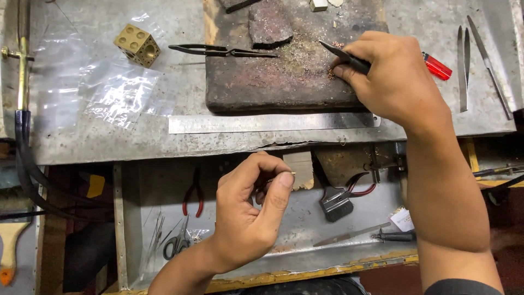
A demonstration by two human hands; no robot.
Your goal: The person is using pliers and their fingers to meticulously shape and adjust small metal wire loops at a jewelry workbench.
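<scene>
Right hand (390, 76) clamped on black tweezers (344, 56) over charred block (273, 82), left hand (248, 210) pinching tiny, indistinct piece

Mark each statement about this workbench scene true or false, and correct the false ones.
1. The right hand holds black tweezers over the dark block. True.
2. The left hand grips the red-handled pliers. False: it pinches a small thin piece; the pliers lie in the tray below.
3. A steel ruler lies along the block's near edge. True.
4. The brass cube sits on the block. False: it stands on the metal benchtop, left of the block.
5. A red lighter lies beside the right hand. True.
</scene>
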